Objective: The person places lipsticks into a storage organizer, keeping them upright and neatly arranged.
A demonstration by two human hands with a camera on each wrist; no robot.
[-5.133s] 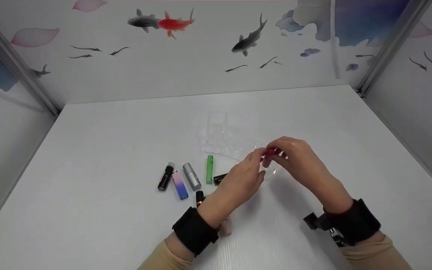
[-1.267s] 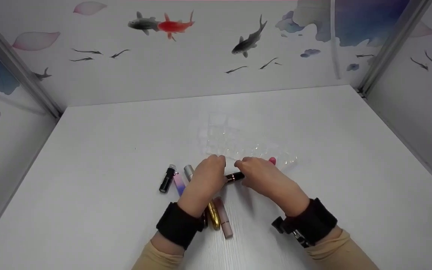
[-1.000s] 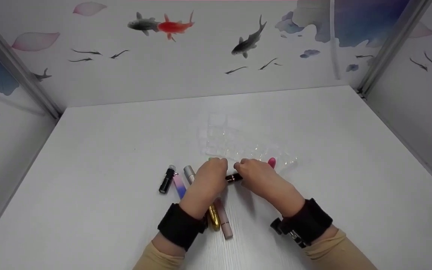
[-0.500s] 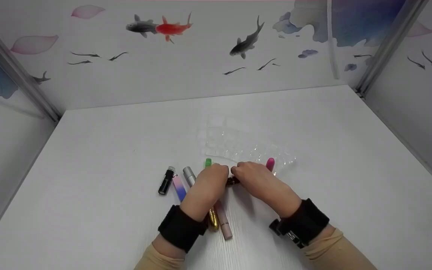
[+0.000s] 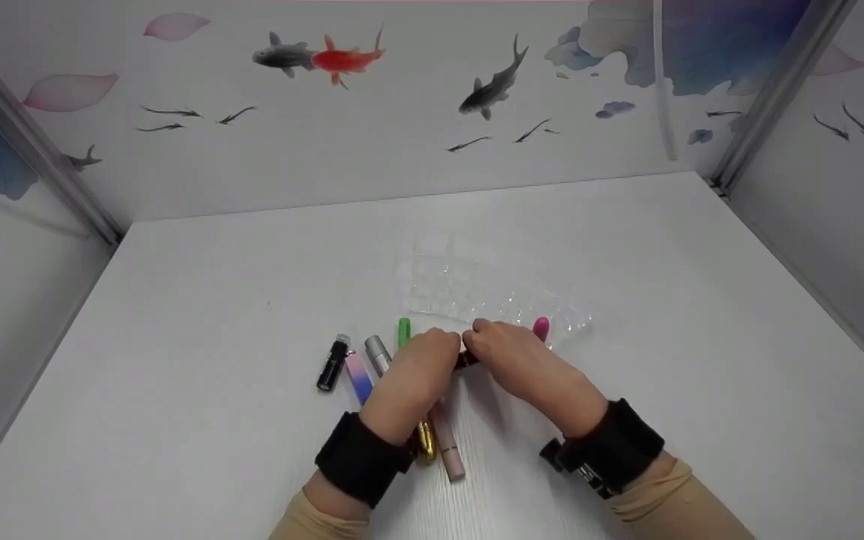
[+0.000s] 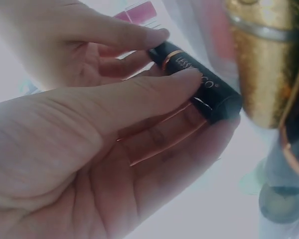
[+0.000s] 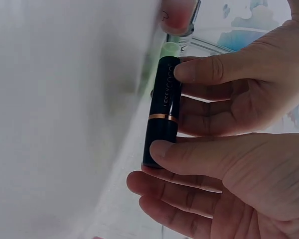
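The left hand (image 5: 417,367) is holding the lettered end of the black tube (image 7: 165,89) in a thumb-and-finger grip; the right hand (image 5: 526,367) is pinching the plain end. The tube is spanning both hands, nearside of the clear tray (image 5: 469,289).

Caution: if either hand is pulling off-axis, the smooth tube could be slipping, dropping and sending the gold tube (image 5: 426,444) rolling over the surface (image 5: 214,337).

Compared with five seconds earlier, both hands are gripping black, not pink; the pink tube (image 5: 541,328) is showing beside the right hand. Since half a second ago, the green tube (image 5: 403,330) is sitting farther left.
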